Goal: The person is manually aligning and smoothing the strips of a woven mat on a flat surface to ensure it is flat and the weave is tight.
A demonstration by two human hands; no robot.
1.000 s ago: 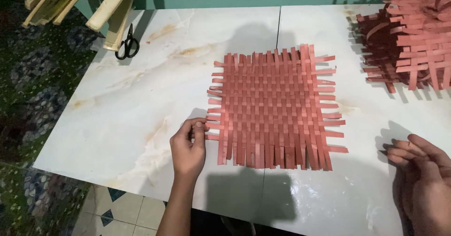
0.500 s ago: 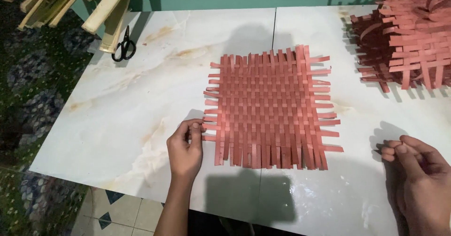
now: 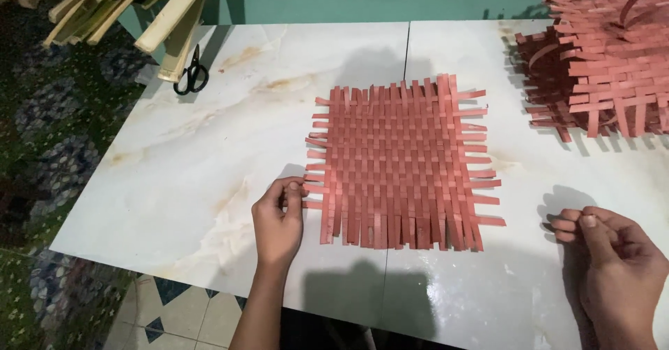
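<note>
White marble bench (image 3: 209,155) carries a red woven mat (image 3: 401,162), lying flat at centre. Left hand (image 3: 277,218) fingers pinch its lower-left strip end, steadying it; right hand (image 3: 613,266) fingers curled closed, apparently empty, well apart.

My right hand (image 3: 613,266) is cut off by the bottom edge, and I can't tell if it holds anything. The pile of red woven mats (image 3: 599,57) runs off the top and right edges. The bamboo sticks (image 3: 125,5) get cut off at the top too.
</note>
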